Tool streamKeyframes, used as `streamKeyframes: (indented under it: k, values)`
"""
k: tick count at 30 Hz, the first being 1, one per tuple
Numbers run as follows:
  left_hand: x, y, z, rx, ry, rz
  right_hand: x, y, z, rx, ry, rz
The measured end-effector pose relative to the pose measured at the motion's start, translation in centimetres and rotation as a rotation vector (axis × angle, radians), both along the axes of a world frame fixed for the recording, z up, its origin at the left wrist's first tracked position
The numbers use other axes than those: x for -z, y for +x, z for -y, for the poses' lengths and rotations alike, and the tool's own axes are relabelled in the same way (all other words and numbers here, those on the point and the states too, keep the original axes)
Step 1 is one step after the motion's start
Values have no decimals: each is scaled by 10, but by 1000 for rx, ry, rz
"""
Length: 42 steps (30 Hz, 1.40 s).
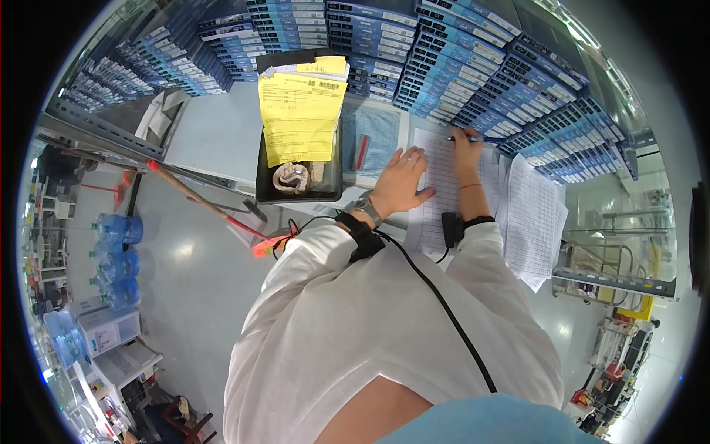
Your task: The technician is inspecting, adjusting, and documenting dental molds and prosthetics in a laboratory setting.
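A lined form sheet [441,174] lies on the table in front of me. My left hand [401,183] rests flat on its left edge, fingers stretched out, with a watch on the wrist. In my right hand [466,152] a dark pen [452,138] is gripped, its end over the upper part of the sheet. To the left stands a black tray [299,197] with a yellow slip [302,111] and other papers. A dental cast [291,178] sits at the tray's near end. A red marker-like stick [362,152] lies between tray and sheet on a bluish surface.
Stacks of blue boxes [444,70] line the back of the table. More printed sheets [531,214] overhang its front edge at the right. A wooden pole [192,194] leans at the left, and large blue water bottles [117,259] stand beyond on the floor.
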<state>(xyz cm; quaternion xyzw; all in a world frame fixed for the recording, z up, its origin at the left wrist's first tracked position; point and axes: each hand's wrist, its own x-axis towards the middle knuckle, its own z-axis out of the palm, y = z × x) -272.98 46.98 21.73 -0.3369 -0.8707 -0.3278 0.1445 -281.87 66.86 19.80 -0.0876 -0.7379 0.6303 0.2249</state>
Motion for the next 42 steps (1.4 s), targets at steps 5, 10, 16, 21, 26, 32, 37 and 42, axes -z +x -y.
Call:
streamKeyframes:
  k: [5, 10, 16, 21, 26, 32, 37, 42]
  values:
    - [1, -1, 2, -18, -34, 87, -21, 14, -20, -40, 154, 280]
    - [6, -3, 2, 33, -61, 88, -20, 14, -13, -116, 206, 127]
    - [9, -2, 2, 25, -53, 51, -17, 15, 9, -74, 145, 122]
    - [10, -1, 2, -34, -51, 47, -12, 10, -4, -156, 186, 139]
    - [8, 1, 3, 19, -7, 64, -6, 10, -10, -213, 177, 132]
    - [12, 1, 3, 0, -9, 39, -4, 11, 0, -187, 184, 56]
    - [13, 0, 4, -6, -8, 31, 0, 7, -7, -184, 308, 43]
    - [12, 0, 4, -3, -18, 45, -8, 9, -3, -222, 207, 143]
